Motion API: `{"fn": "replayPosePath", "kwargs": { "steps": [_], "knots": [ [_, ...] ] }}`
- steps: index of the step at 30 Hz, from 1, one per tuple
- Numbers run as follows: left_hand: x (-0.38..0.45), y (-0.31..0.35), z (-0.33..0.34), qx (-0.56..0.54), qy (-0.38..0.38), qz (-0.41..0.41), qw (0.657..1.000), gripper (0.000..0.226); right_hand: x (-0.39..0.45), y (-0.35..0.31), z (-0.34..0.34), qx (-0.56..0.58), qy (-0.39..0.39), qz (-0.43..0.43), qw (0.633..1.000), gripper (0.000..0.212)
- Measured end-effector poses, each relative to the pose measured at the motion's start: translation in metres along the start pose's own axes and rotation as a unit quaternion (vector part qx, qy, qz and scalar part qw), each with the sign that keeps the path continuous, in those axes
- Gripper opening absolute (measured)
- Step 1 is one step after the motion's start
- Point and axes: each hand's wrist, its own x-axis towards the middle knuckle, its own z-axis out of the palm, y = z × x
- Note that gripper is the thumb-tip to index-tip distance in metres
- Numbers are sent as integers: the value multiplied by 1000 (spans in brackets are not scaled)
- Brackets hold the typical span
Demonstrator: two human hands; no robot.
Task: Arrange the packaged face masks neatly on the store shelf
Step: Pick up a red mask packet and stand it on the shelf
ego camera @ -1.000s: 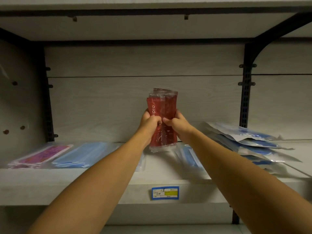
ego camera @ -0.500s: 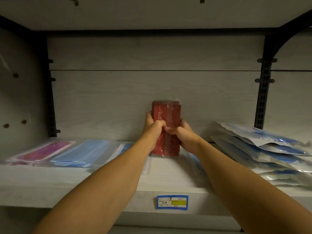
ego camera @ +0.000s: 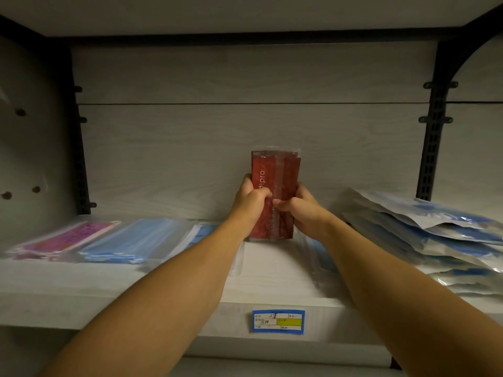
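Observation:
A bundle of red face mask packs (ego camera: 275, 172) stands upright on the pale shelf (ego camera: 272, 268), against the back panel. My left hand (ego camera: 250, 202) grips its left edge and my right hand (ego camera: 299, 208) grips its right edge, thumbs meeting across the front. The bottom edge of the packs rests on the shelf board.
A pink mask pack (ego camera: 65, 238) and blue mask packs (ego camera: 133, 240) lie flat at the left. A slanting pile of blue-and-white packs (ego camera: 435, 235) fills the right. Another blue pack (ego camera: 321, 254) lies under my right wrist. Black uprights (ego camera: 432, 148) flank the bay; a price label (ego camera: 277, 321) sits on the shelf edge.
The red packs were held tilted above the shelf; both hands lowered them, squared them up and set them upright on the board near the back panel.

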Motion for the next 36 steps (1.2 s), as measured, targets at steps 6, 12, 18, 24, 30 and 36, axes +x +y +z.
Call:
{"fn": "replayPosePath", "kwargs": {
  "steps": [6,12,18,24,30,36],
  "knots": [
    [-5,5,0,-12,33,-6,999,37,2,-1,0,10,-20,14,1000,56],
    [-7,5,-1,-12,26,-10,1000,37,0,1,5,20,4,19,1000,42],
    [-6,7,-1,-20,14,1,1000,30,2,-4,5,18,31,1,999,42],
    [-4,4,-2,-6,56,-28,998,30,-7,-4,8,31,-1,70,997,36],
    [-1,0,2,-6,50,-18,999,27,-6,-4,13,41,22,35,998,38],
    [-13,7,3,12,42,-44,998,33,-8,-1,10,20,15,59,998,37]
  ]
}}
